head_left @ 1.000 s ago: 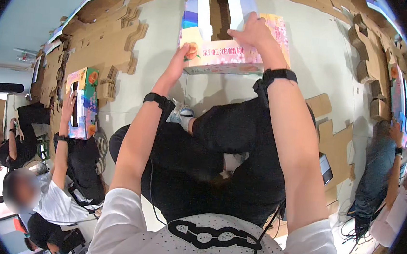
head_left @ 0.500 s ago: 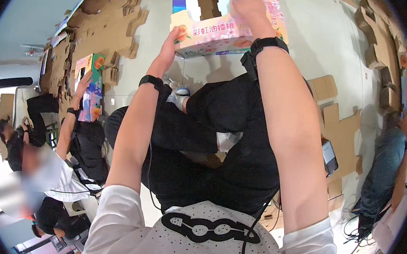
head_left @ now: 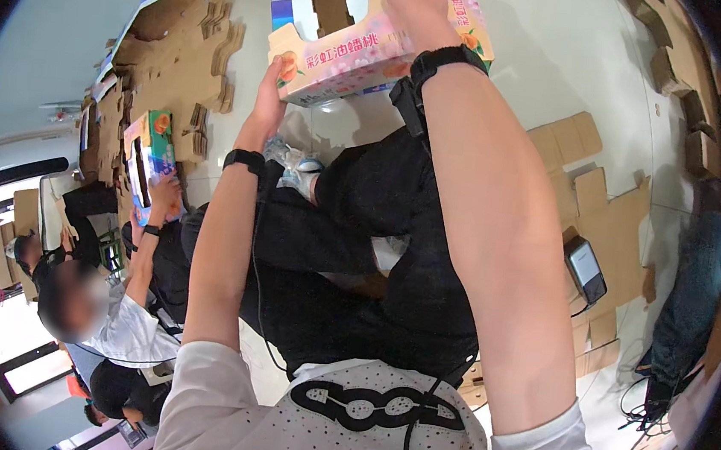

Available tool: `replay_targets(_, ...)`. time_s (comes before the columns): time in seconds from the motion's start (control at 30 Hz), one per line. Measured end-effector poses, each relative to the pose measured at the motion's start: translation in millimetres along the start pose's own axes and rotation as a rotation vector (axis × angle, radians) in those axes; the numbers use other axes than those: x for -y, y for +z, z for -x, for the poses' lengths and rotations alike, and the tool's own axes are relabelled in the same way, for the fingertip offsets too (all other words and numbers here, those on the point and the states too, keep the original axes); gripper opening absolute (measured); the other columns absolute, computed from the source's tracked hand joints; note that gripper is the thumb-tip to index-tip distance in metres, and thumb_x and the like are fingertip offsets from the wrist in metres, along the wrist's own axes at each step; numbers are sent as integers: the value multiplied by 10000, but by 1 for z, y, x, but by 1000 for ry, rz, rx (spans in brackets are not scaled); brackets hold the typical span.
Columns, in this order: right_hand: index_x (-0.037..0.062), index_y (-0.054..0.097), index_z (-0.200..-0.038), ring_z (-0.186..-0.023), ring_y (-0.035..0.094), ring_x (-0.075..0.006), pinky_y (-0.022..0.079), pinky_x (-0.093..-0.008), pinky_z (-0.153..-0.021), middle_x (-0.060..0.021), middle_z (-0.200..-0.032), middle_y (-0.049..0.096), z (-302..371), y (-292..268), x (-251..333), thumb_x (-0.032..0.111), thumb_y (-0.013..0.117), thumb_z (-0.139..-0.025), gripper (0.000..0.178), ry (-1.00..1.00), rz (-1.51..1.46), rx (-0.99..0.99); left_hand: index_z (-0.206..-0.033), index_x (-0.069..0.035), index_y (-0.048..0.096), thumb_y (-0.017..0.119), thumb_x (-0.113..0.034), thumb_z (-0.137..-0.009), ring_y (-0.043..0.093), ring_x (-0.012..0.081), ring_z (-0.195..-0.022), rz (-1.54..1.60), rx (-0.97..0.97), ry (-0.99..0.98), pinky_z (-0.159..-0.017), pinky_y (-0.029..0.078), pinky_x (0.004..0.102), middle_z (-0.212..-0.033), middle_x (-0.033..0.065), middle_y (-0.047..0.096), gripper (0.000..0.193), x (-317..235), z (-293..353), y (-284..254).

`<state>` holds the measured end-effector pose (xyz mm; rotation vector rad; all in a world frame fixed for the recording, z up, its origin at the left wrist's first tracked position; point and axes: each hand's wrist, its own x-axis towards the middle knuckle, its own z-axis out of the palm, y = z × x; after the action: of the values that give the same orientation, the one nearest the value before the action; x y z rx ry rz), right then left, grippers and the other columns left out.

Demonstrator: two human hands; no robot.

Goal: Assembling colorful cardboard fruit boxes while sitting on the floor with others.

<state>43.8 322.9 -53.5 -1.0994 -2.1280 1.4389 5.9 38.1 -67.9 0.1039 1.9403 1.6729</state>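
Note:
A pink-and-orange printed cardboard fruit box (head_left: 340, 62), with peach pictures and a long opening in its top, sits on the floor in front of my crossed legs. At its near left corner my left hand (head_left: 269, 97) grips the side, its other fingers partly hidden behind the box. My right hand (head_left: 416, 5) is closed over the upper edge toward the right end, with the fingertips mostly out of sight. The far part of the box runs out of the picture at the top.
To the left, a person handles a similar printed box (head_left: 160, 143). Flattened brown cardboard (head_left: 177, 63) lies in piles at the far left, with more cardboard (head_left: 685, 91) at the far right. A power bank (head_left: 586, 270) with a cable rests on cardboard beside my right knee.
The box and both my hands have shifted left and slightly up in the picture, both hands still on the box. The person at left has tilted the other box and changed grip.

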Motion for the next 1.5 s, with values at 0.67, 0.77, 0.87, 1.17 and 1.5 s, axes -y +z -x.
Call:
replay_targets(0.67, -39, 687, -901, -997, 625, -466, 487, -530, -865, -315, -998, 659, 8, 3, -11, 368, 461, -941, 467, -448, 158, 77, -1427, -78, 450, 388, -481, -1060, 478, 163, -1294, 11, 13, 26, -1118, 333, 371, -1399, 53, 524, 548, 3, -3, -4)
replay_targets(0.77, -56, 689, -911, -1009, 626, -467, 489, -516, -880, -313, -1015, 662, 8, 3, -1, 407, 472, -946, 512, -366, 135, 89, -1428, -77, 459, 386, -512, -1052, 462, 157, -1293, -29, 36, 40, -1120, 307, 352, -1386, 46, 524, 579, 8, -3, -11)
replay_targets(0.87, -65, 692, -932, -1015, 629, -467, 492, -509, -891, -325, -1028, 657, -8, 5, -6, 437, 483, -949, 544, -343, 312, 154, -1429, -67, 465, 388, -534, -1044, 446, 154, -1293, -53, 64, 28, -1122, 282, 333, -1382, 47, 523, 610, 12, -5, -12)
replay_targets(1.17, -91, 593, -1106, -950, 642, -485, 533, -495, -826, -318, -1008, 666, 31, 14, 60, 482, 684, -802, 656, -539, 529, 358, -1402, 10, 476, 477, -436, -1020, 523, 181, -1234, -117, 198, 120, -1071, 374, 325, -1365, 95, 559, 588, -4, 18, -8)
replay_targets(1.5, -209, 475, -1234, -1113, 641, -407, 498, -413, -946, -378, -1123, 624, 60, 32, 52, 682, 777, -669, 1098, -225, 510, 521, -1436, 73, 367, 507, -421, -1013, 486, 227, -1260, -188, 365, 177, -1065, 387, 350, -1377, 173, 520, 665, -13, 29, 24)
